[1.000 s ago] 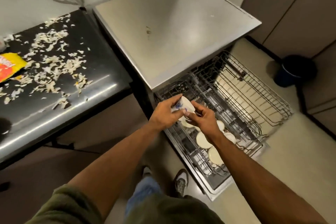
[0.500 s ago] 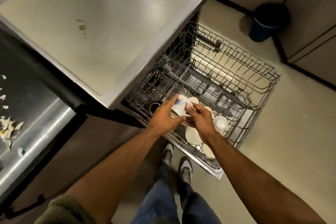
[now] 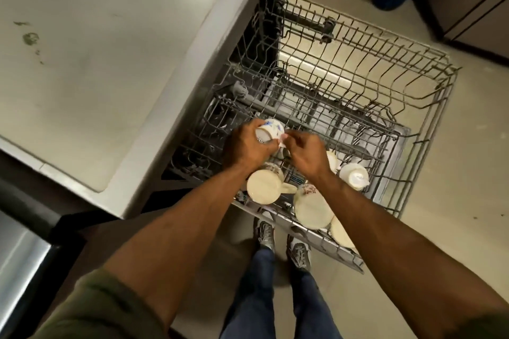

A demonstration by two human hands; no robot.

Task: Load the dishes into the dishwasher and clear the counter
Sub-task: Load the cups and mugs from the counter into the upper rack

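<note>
Just left of the frame's centre, our left hand [image 3: 246, 146] is wrapped around a small white ceramic cup with a blue floral print [image 3: 270, 131], fingers curled over its body so the cup lies tipped, its base turned towards us. Our right hand [image 3: 305, 153] meets it from the right, thumb and forefinger pinching at the cup's rim or handle; we cannot tell which, since the fingers cover that spot. The cup hangs over the grey wire rack [image 3: 413, 107] pulled out of the dishwasher, above the rack's left portion.

Below our hands, several pieces already sit upside down in the rack: a cream mug with a handle [image 3: 264, 186], a larger cream cup with a reddish pattern [image 3: 312, 206], and a small white cup [image 3: 355, 176] to the right. The steel dishwasher top [image 3: 110, 36] fills the upper left of the frame.

We judge the cup to be light, rigid and brittle, with a glazed surface that could slip if wet. It looks best held around the body with one hand while the other steadies the rim, then turned mouth-down between the wire tines. Knocking it against the neighbouring mugs or the wires could chip it, so it calls for a gentle set-down in the free space behind the cream mug.
</note>
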